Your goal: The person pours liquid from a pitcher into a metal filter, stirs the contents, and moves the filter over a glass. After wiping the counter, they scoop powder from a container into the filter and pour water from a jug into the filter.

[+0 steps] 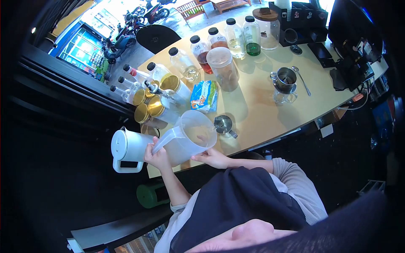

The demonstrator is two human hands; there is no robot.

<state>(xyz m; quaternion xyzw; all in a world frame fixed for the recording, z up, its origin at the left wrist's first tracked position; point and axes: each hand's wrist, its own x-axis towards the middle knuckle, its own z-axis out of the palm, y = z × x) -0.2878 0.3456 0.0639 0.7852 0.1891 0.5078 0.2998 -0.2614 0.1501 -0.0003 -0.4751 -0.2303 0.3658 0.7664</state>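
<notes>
A large clear plastic pitcher (179,149) is tilted over the table's near edge, its wide mouth towards me. My left hand (157,156) is wrapped round its handle. Against the lower side of the pitcher lies my right hand (213,158), steadying it with the fingers partly behind the wall. No liquid shows inside. Just left of my left hand stands a white lidded jug (133,145). Close to the pitcher's rim, on the right, is a small shiny metal vessel (223,124). A blue packet of wipes (203,97) lies behind the pitcher.
Several black-capped bottles (252,38) line the table's far edge. Gold-lidded jars (156,106) crowd the left side. A tall lidded plastic container (222,69) stands mid-table. To the right are a metal coffee filter (287,78) on a glass mug, a spoon (301,80) and a monitor (352,29).
</notes>
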